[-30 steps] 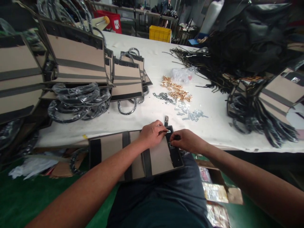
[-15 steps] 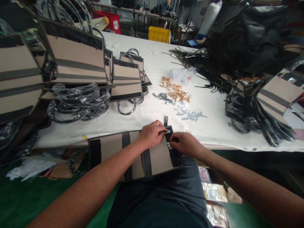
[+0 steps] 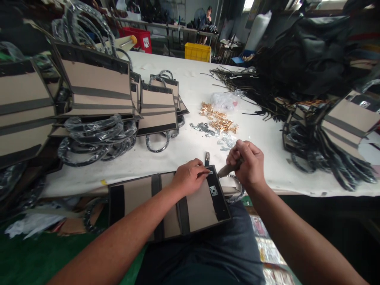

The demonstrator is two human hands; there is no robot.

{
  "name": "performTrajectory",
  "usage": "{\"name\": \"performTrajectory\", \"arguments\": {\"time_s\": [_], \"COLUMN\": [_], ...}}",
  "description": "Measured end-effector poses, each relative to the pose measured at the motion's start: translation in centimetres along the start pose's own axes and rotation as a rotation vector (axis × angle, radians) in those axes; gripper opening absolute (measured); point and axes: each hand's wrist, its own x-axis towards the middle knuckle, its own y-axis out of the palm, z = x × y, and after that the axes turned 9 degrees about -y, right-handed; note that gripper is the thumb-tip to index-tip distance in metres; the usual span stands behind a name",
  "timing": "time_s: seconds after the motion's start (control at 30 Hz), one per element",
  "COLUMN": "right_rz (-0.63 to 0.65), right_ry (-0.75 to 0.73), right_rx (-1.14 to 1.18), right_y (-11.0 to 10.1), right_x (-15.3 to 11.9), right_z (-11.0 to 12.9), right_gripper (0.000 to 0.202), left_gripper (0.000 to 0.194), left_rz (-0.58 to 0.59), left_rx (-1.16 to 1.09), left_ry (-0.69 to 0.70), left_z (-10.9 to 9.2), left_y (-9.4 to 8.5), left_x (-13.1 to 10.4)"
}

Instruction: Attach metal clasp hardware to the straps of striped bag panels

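An unfolded beige bag panel (image 3: 202,202) with dark bands lies across my lap and the table edge. My left hand (image 3: 190,177) rests on it, fingertips pinched together at a small metal plate (image 3: 210,172) on its black end strip. Lower on that strip sits a second metal plate (image 3: 213,190) with holes. My right hand (image 3: 249,162) is closed around a dark, tapered tool (image 3: 227,169); its kind is not clear. The tool's narrow end points at the strip's edge, near my left fingertips. A short strap tab (image 3: 207,158) sticks out past the panel, and a plastic-wrapped handle (image 3: 240,194) shows beneath.
Gold fittings (image 3: 221,123) and flat metal pieces (image 3: 204,128) lie in heaps on the white table (image 3: 187,152). Similar panels (image 3: 99,79) with wrapped handles (image 3: 97,130) crowd the left. Black straps (image 3: 255,87) and more bag parts (image 3: 346,118) occupy the right.
My right hand has left the lower metal plate, moved up and right, and now grips the tapered tool. My left hand stays at the upper plate. The view has tilted up slightly.
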Motion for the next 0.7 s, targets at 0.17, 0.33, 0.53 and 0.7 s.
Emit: {"name": "performTrajectory", "arguments": {"time_s": [0.17, 0.33, 0.53, 0.7], "right_rz": [-0.142, -0.218, -0.177, 0.02], "right_ry": [-0.001, 0.014, -0.045, -0.113], "right_rx": [0.162, 0.192, 0.181, -0.038], "right_y": [0.5, 0.0, 0.9, 2.7], "right_x": [0.6, 0.8, 0.3, -0.8], "right_z": [-3.5, -3.8, -3.6, -3.5], "right_gripper": [0.042, 0.039, 0.037, 0.041], "left_gripper": [0.017, 0.017, 0.014, 0.017], "left_rz": [0.011, 0.023, 0.051, 0.063], "left_rx": [-0.059, -0.107, -0.131, -0.159], "left_ry": [0.01, -0.014, -0.038, -0.144], "left_z": [0.2, 0.4, 0.2, -0.1], "left_y": [0.2, 0.3, 0.0, -0.4], "left_x": [0.2, 0.2, 0.5, 0.6]}}
